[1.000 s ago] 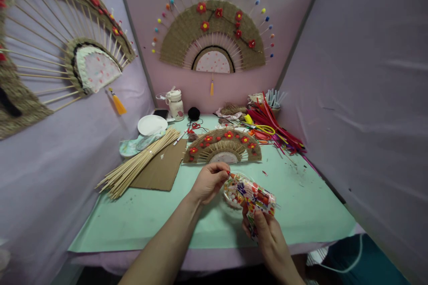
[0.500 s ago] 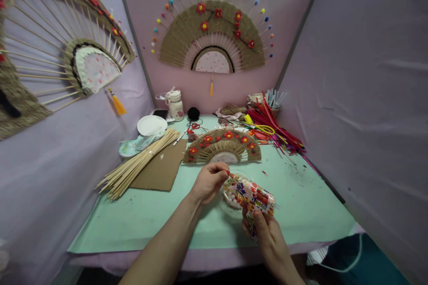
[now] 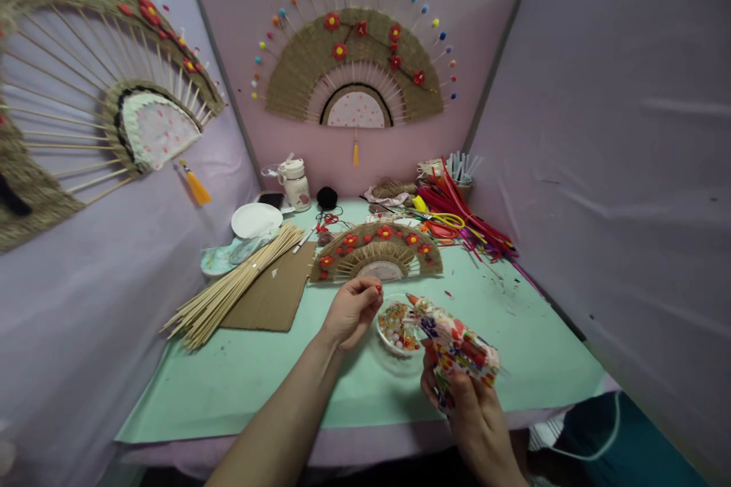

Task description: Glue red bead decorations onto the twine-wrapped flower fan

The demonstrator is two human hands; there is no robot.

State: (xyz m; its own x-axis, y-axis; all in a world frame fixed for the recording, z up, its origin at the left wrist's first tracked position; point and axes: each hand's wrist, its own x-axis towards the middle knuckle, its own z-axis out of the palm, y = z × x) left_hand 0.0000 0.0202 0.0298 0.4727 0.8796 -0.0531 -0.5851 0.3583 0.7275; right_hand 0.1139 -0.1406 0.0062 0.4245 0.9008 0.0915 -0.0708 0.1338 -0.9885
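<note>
Between thumb and fingertips, my left hand (image 3: 352, 310) pinches a small red bead (image 3: 378, 288). My right hand (image 3: 469, 409) is wrapped round the handle of a hot glue gun (image 3: 457, 335) with a colourful floral pattern, its orange nozzle pointing up and left. Below and between the hands stands a clear round bowl (image 3: 393, 345) of mixed beads, partly behind the glue gun. Just beyond my left hand lies a small woven fan (image 3: 374, 242) with red flowers and a pale half-round centre.
Bamboo sticks (image 3: 243, 278) lie across a cardboard sheet (image 3: 274, 297) at left, near a white plate (image 3: 256, 221). A bottle (image 3: 295, 186) and black yarn ball (image 3: 327, 198) stand behind. Red pipe cleaners (image 3: 474, 217) and yellow-handled scissors (image 3: 448, 221) are back right. A large fan (image 3: 357, 61) hangs ahead.
The glue gun in my right hand has moved right and slightly down, away from the bead. My left hand keeps its pinch, shifted slightly left. The view has shifted a little.
</note>
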